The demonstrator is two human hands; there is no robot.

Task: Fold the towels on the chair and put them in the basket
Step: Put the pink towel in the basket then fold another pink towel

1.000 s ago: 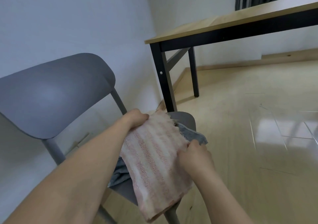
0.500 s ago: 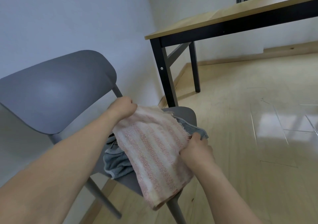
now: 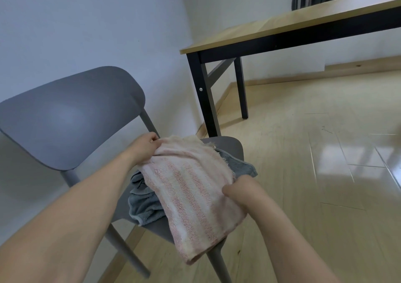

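Gripping pink striped towel (image 3: 191, 193) by opposite edges, left hand (image 3: 144, 150) and right hand (image 3: 245, 192), fingers curled, over chair (image 3: 71, 117) seat.

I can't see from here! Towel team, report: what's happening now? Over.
Left hand and right hand both gripping pink striped towel over grey chair. Grey towel crumpled underneath on seat. No basket in view. Nothing blocking.
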